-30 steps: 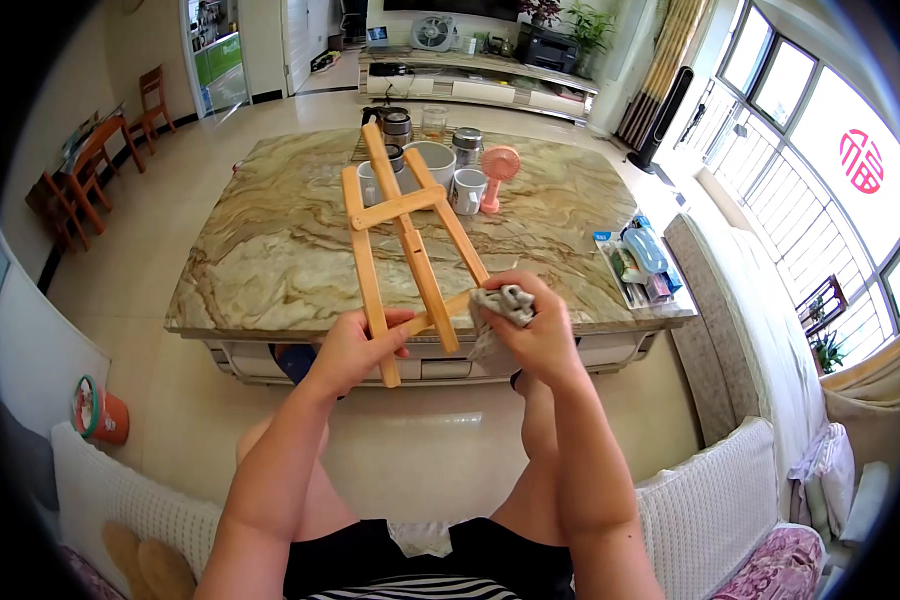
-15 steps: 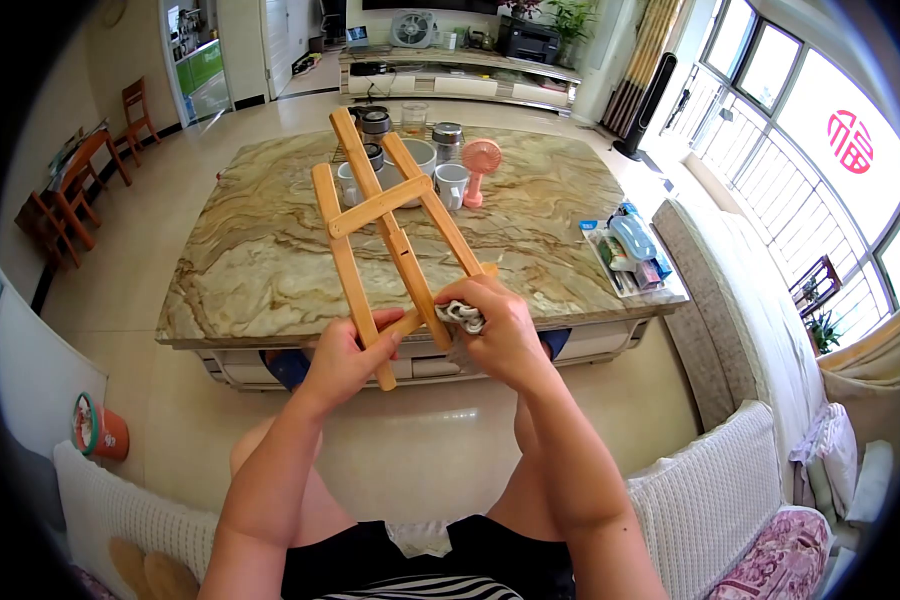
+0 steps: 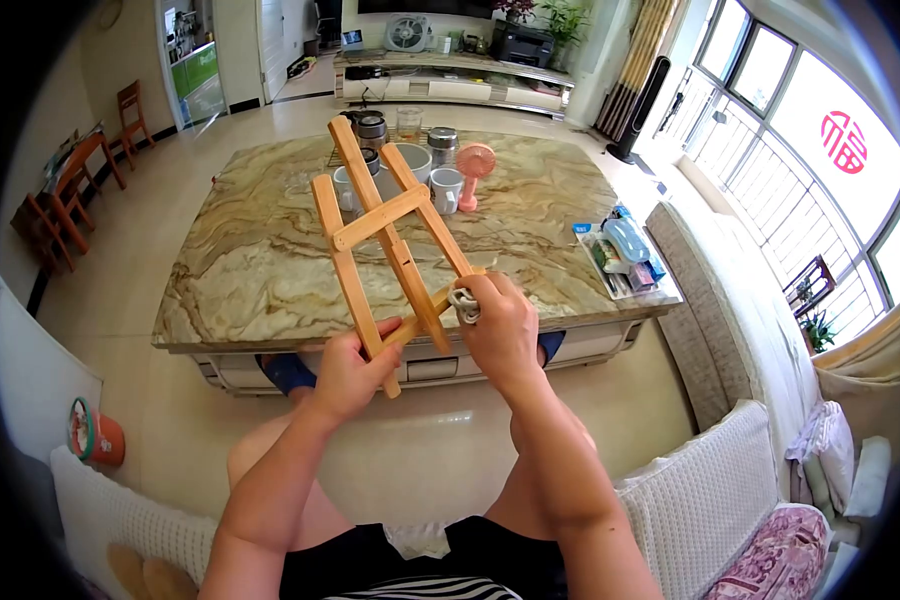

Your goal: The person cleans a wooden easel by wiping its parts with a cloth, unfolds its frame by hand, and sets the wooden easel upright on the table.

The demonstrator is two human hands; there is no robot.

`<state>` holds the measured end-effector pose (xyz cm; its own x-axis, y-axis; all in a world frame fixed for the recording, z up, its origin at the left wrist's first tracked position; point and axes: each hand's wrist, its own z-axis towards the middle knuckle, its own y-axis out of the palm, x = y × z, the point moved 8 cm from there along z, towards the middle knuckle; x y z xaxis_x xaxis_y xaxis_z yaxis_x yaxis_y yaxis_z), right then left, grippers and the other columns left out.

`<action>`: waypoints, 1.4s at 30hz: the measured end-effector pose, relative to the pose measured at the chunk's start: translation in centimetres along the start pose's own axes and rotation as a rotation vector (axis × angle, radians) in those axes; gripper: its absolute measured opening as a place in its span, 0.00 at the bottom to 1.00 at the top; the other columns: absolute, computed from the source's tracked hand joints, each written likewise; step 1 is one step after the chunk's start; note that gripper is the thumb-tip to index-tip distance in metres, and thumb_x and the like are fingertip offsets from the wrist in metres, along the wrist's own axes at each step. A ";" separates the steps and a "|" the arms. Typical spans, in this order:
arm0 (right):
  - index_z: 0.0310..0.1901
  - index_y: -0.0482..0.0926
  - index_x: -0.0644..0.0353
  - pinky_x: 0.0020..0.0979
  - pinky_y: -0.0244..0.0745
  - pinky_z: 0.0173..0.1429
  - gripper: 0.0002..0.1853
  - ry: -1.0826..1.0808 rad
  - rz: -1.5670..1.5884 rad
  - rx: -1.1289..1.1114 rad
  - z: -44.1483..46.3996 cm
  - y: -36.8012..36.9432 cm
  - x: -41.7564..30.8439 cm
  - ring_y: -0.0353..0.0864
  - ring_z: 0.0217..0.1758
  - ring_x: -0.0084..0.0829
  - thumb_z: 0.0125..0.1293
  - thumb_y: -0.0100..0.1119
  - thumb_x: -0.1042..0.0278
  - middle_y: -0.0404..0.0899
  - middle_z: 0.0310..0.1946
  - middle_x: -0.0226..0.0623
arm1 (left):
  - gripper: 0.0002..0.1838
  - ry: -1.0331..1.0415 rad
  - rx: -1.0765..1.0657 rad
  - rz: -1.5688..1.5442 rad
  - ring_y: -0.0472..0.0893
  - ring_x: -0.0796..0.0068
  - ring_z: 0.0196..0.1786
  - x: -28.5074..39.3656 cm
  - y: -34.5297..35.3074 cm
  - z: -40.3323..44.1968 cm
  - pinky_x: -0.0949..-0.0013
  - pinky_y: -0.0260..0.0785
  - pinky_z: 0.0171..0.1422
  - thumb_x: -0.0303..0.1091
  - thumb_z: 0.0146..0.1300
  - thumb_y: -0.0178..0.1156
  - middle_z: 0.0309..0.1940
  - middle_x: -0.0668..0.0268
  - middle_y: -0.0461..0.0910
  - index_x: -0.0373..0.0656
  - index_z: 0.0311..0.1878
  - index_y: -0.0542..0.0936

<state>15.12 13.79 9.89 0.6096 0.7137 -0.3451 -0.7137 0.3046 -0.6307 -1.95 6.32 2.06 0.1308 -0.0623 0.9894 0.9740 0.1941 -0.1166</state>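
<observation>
A small wooden easel with slim legs and crossbars is held up at a tilt over the near edge of the coffee table. My left hand is closed around the lower part of its left leg, by the lower crossbar. At the right end of that crossbar, my right hand presses a bunched whitish cloth against the wood near the right leg. My right fingers hide most of the cloth. The middle leg's foot hangs free between my hands.
On the marble-patterned coffee table stand mugs, jars and a pink handheld fan behind the easel. Packaged items lie at its right corner. A sofa stands to the right, and a bin on the left floor.
My right hand and the cloth have shifted slightly up to the crossbar's right end, and less of the cloth shows. The easel has dipped slightly, with my left hand still gripping it.
</observation>
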 end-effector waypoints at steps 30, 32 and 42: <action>0.45 0.78 0.58 0.38 0.79 0.44 0.21 -0.231 0.241 -0.013 -0.6 -0.6 -4.2 0.80 0.42 0.42 0.46 0.69 0.78 0.78 0.40 0.38 | 0.36 0.019 -0.135 -0.205 0.71 0.78 0.64 0.0 2.3 -0.3 0.71 0.64 0.69 0.41 0.75 0.55 0.66 0.60 0.69 0.31 0.76 0.54; 0.46 0.78 0.59 0.40 0.78 0.47 0.22 -0.213 0.287 0.005 -1.0 -0.5 -4.6 0.80 0.44 0.44 0.46 0.70 0.78 0.79 0.43 0.38 | 0.35 0.021 -0.119 -0.180 0.73 0.77 0.60 -0.3 2.3 -0.3 0.73 0.67 0.64 0.40 0.76 0.54 0.63 0.60 0.71 0.30 0.76 0.53; 0.46 0.80 0.61 0.39 0.77 0.54 0.19 -0.074 0.587 -0.245 -1.2 1.4 -4.6 0.82 0.48 0.46 0.50 0.72 0.78 0.83 0.41 0.42 | 0.33 -0.028 -0.037 -0.227 0.70 0.81 0.60 -1.0 1.1 -0.1 0.77 0.64 0.63 0.41 0.78 0.49 0.66 0.63 0.68 0.34 0.78 0.52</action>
<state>11.79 10.18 9.73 0.1097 0.7622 -0.6380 -0.8164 -0.2970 -0.4952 -0.95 6.47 0.93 -0.0970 -0.0728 0.9926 0.9841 0.1420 0.1066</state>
